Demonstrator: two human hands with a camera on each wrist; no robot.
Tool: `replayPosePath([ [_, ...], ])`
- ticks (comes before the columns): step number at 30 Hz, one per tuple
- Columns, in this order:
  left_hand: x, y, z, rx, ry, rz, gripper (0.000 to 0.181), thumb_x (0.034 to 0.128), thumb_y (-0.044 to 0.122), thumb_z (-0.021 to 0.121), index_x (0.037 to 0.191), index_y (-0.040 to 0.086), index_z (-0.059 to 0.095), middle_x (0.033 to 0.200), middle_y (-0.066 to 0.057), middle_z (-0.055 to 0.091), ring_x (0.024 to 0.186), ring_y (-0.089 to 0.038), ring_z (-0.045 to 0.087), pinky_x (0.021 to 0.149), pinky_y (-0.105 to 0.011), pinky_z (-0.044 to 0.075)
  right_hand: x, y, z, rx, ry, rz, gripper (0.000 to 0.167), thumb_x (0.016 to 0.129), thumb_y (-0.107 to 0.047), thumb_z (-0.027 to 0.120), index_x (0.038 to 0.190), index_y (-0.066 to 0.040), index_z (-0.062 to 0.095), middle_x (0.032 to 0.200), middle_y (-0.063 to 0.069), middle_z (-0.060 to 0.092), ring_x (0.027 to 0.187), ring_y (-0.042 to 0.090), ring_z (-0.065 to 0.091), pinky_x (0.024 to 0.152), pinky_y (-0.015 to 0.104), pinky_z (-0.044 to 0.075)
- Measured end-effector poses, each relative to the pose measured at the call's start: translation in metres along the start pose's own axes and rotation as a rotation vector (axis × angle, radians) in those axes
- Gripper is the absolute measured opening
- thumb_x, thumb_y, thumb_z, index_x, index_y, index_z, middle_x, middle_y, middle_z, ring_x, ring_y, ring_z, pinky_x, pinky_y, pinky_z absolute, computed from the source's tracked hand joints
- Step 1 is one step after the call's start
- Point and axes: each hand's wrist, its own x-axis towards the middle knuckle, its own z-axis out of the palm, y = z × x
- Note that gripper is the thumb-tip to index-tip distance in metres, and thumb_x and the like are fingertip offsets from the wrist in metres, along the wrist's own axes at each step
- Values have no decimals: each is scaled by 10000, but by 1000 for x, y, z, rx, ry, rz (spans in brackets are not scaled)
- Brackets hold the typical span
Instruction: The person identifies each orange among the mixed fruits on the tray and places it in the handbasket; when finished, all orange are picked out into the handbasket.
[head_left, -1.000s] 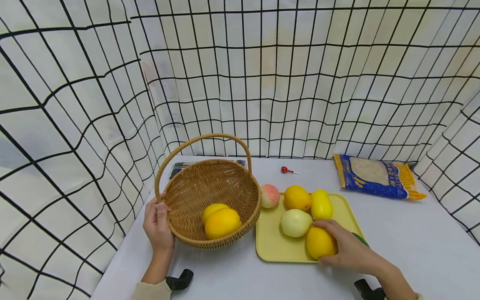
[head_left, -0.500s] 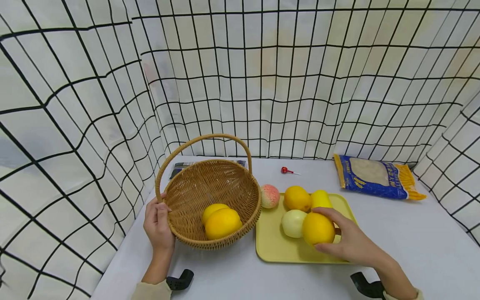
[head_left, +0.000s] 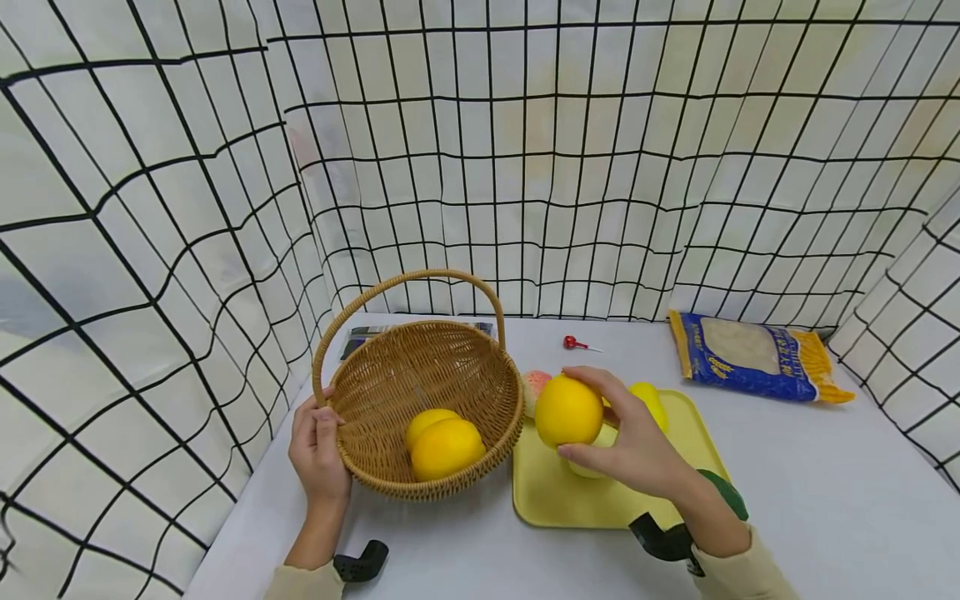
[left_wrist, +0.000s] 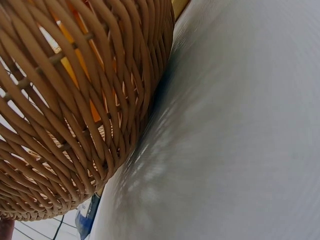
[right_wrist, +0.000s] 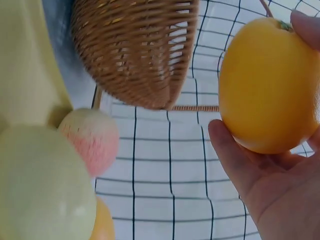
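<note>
In the head view my left hand grips the left rim of a wicker basket, near the foot of its arched handle. The basket tilts toward me; two yellow fruits lie inside. My right hand holds a yellow-orange orange between thumb and fingers, above the left part of a yellow tray. A pale green fruit and a pinkish peach show below it in the right wrist view. Another yellow fruit sits at the tray's back. The left wrist view shows mostly basket weave.
A red lollipop lies behind the tray. At the back right rests a blue and yellow bag. Something green shows partly beneath my right wrist. Flat packaging lies behind the basket. Black-gridded white cloth walls surround the table.
My right hand has lifted the orange from the tray's front and carried it left and upward, toward the basket. My left hand and the basket have stayed in place.
</note>
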Motion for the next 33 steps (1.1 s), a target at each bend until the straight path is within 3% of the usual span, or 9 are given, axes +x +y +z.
replayPosePath([
  [5, 0, 0, 0, -4, 2, 0, 322, 990, 42, 425, 751, -169, 467, 1200, -293, 550, 1181, -281, 484, 972, -198, 351, 18, -7, 18, 48, 20, -39, 779, 776, -207, 832, 1434, -287, 423, 1447, -48, 434, 1171, 191, 527, 933, 409, 494],
  [11, 0, -4, -1, -12, -1, -2, 327, 988, 47, 433, 746, -170, 466, 1207, -303, 553, 1200, -316, 474, 1003, -223, 337, 33, -11, 38, 95, 24, -10, 786, 774, -238, 831, 1440, -285, 416, 1439, -67, 446, 1188, 171, 513, 977, 479, 441],
  [18, 0, -4, -1, 9, 5, 3, 319, 986, 50, 422, 744, -152, 472, 1198, -262, 567, 1189, -276, 485, 989, -213, 341, 45, -12, 54, 98, 4, 25, 804, 760, -228, 842, 1443, -265, 419, 1407, -69, 470, 1181, 182, 525, 941, 450, 470],
  [24, 0, -2, -1, -22, -2, 0, 304, 977, 34, 432, 749, -164, 471, 1205, -291, 556, 1190, -308, 479, 986, -218, 344, 50, -14, 64, 110, 2, 26, 813, 754, -185, 846, 1442, -263, 420, 1432, -45, 459, 1248, 188, 500, 996, 463, 437],
  [26, 0, -3, -1, -37, -3, 0, 298, 976, 32, 437, 749, -157, 477, 1207, -284, 559, 1190, -300, 482, 986, -222, 345, 52, -10, 67, 97, 3, 18, 806, 750, -234, 852, 1431, -306, 427, 1423, -79, 460, 1253, 171, 489, 998, 463, 431],
  [30, 0, -4, -2, -57, -2, -6, 289, 973, 37, 454, 747, -141, 481, 1206, -260, 568, 1195, -266, 490, 980, -232, 352, 55, -7, 72, 52, -7, -16, 801, 745, -259, 855, 1432, -271, 442, 1397, -58, 494, 1217, 175, 501, 967, 455, 446],
  [33, 0, 2, -1, -57, -2, 5, 284, 965, 18, 452, 740, -153, 478, 1195, -291, 562, 1187, -289, 492, 979, -233, 350, 57, -3, 74, 25, -13, -44, 782, 753, -277, 849, 1427, -255, 452, 1388, -47, 506, 1192, 160, 513, 948, 430, 463],
])
